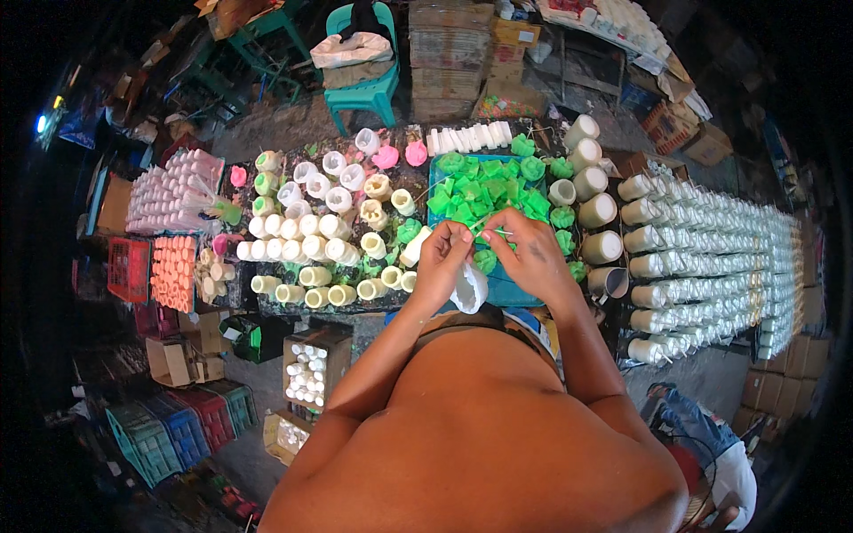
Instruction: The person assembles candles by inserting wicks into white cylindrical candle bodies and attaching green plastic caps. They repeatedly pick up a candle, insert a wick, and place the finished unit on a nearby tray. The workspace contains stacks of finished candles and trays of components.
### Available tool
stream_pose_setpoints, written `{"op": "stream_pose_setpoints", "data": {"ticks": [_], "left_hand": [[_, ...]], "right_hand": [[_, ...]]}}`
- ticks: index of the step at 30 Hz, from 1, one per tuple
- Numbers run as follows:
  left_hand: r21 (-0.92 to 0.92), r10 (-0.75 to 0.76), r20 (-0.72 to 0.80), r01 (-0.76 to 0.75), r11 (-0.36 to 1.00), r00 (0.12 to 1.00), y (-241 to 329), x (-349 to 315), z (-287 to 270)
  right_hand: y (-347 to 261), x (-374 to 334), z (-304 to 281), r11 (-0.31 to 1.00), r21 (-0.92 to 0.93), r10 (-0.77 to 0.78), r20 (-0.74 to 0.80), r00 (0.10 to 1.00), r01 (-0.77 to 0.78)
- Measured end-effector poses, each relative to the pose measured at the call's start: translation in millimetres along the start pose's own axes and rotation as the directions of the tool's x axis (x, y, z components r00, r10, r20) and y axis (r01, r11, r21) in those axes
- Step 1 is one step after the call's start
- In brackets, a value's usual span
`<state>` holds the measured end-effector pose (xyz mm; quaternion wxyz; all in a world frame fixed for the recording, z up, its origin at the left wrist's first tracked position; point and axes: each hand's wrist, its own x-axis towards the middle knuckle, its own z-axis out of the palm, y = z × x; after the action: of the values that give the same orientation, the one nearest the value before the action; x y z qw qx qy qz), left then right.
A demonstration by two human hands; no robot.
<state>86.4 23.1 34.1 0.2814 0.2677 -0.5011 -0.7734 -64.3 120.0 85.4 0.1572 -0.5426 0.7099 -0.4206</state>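
green piece [477,228] — small, pinched | white piece [469,290] — rounded end, just below

The head view looks steeply down and slightly forward from head height, the wearer's bare torso [480,426] filling six o'clock. The left hand [446,256] and right hand [533,256] lie near the dial's centre, within arm's reach of the lens. The wide fisheye also takes in rows of white cylinders [702,266] at three o'clock, a blue crate [178,433] at eight and, farther off, a green chair [378,96] between eleven and twelve.
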Motion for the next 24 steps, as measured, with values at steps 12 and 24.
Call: {"op": "stream_pose_setpoints", "data": {"ticks": [12, 24], "left_hand": [[0.051, 0.049, -0.032, -0.047, 0.998, 0.998, 2.3, -2.2, -11.0], [-0.003, 0.030, 0.015, -0.030, 1.000, 0.999, 0.3, -1.5, -2.3]], "right_hand": [[-8.2, -7.9, 22.4, 1.000, 0.004, 0.016, -0.140, 0.990, -0.015], [0.6, -16.1, 11.6, 0.996, -0.061, -0.066, -0.081, 0.995, 0.061]]}}
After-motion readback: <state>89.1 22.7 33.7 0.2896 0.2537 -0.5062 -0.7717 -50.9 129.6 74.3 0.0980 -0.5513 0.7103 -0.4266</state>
